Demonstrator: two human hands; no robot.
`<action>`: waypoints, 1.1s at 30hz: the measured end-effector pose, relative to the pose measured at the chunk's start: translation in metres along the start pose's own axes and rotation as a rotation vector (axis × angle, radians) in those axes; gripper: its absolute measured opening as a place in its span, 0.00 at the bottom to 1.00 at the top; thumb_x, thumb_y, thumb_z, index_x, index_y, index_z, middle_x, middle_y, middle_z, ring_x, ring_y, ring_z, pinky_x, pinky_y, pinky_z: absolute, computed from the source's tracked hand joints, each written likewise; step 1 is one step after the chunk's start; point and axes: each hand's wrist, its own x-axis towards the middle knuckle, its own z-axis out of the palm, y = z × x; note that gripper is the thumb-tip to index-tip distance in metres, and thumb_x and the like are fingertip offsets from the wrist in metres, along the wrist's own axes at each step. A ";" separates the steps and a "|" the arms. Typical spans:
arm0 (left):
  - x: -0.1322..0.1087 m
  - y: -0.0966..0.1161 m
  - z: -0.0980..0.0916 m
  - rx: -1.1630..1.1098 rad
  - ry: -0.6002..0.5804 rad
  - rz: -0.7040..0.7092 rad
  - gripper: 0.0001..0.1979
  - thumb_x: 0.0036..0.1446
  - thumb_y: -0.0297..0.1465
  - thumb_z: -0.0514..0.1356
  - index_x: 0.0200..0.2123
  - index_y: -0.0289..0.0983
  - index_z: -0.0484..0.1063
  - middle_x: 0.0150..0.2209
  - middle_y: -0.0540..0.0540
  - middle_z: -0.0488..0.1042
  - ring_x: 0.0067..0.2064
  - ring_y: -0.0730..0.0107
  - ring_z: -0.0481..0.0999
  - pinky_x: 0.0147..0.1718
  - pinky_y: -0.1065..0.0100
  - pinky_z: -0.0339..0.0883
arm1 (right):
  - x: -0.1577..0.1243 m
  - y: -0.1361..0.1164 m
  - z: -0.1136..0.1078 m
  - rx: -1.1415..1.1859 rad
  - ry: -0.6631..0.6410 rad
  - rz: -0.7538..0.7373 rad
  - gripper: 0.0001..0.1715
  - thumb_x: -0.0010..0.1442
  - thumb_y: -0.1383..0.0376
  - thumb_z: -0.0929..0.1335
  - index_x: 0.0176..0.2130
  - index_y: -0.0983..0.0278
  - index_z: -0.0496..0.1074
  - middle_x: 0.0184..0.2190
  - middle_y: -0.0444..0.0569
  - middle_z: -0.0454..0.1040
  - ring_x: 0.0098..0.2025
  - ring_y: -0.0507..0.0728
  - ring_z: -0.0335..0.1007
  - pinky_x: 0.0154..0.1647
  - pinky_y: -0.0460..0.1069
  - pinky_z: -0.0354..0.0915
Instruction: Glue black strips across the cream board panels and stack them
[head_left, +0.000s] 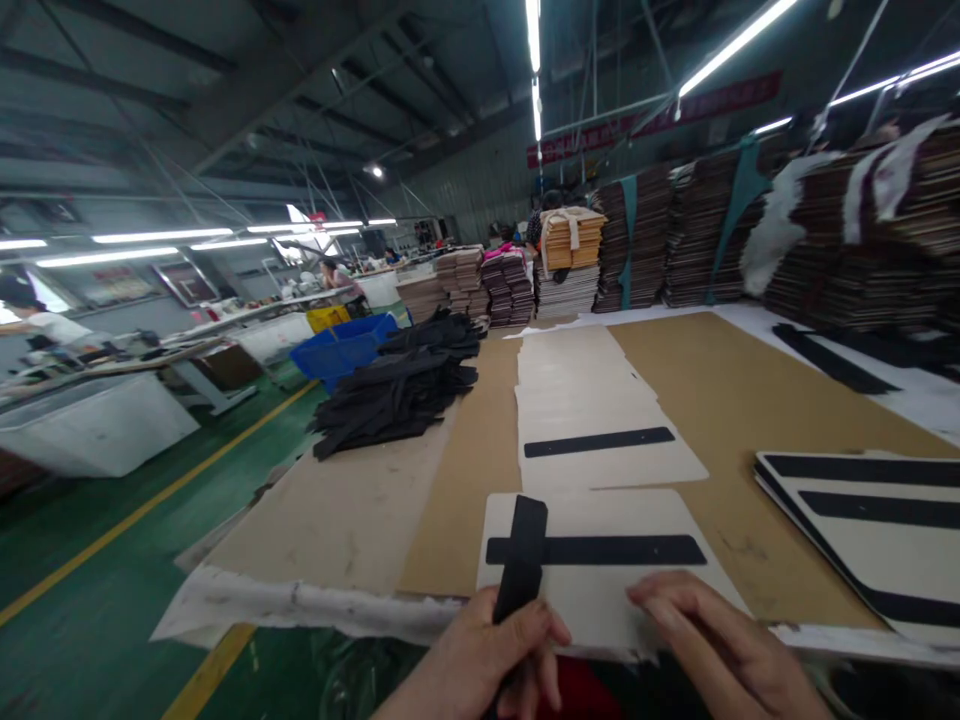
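Near the table edge [322, 605], left fingers [525, 627] hold a black strip [523, 550].

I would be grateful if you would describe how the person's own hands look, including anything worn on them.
The bare, ungloved left hand and the bare, ungloved right hand show no rings, watch or bracelet. No sleeve or cuff comes into view; the picture's lower edge hides whatever is worn further up. No cables or clear markings show.
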 end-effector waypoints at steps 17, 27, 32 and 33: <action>0.035 0.001 0.044 -0.211 -0.094 0.024 0.16 0.39 0.37 0.71 0.24 0.30 0.74 0.19 0.49 0.71 0.16 0.79 0.65 0.14 0.78 0.54 | 0.011 -0.029 0.030 0.365 0.063 0.103 0.13 0.62 0.56 0.66 0.43 0.57 0.75 0.40 0.47 0.69 0.39 0.54 0.70 0.41 0.46 0.69; 0.037 0.005 0.045 -0.269 -0.100 0.111 0.32 0.58 0.54 0.56 0.50 0.30 0.71 0.40 0.34 0.79 0.21 0.75 0.74 0.14 0.77 0.53 | 0.020 -0.023 0.020 0.768 0.316 0.451 0.19 0.48 0.50 0.75 0.31 0.63 0.75 0.23 0.44 0.71 0.27 0.52 0.66 0.26 0.44 0.63; 0.038 0.012 0.047 -0.262 -0.040 0.156 0.32 0.58 0.54 0.56 0.48 0.31 0.74 0.41 0.34 0.78 0.17 0.83 0.66 0.15 0.76 0.48 | 0.022 -0.019 0.019 0.643 0.270 0.429 0.27 0.56 0.48 0.70 0.49 0.60 0.76 0.30 0.47 0.77 0.34 0.56 0.73 0.34 0.46 0.70; 0.039 0.012 0.048 -0.277 -0.018 0.159 0.32 0.57 0.55 0.57 0.48 0.31 0.74 0.41 0.35 0.78 0.17 0.83 0.65 0.15 0.76 0.47 | 0.022 -0.020 0.019 0.566 0.263 0.377 0.27 0.58 0.48 0.69 0.51 0.59 0.75 0.37 0.49 0.79 0.40 0.58 0.75 0.40 0.48 0.71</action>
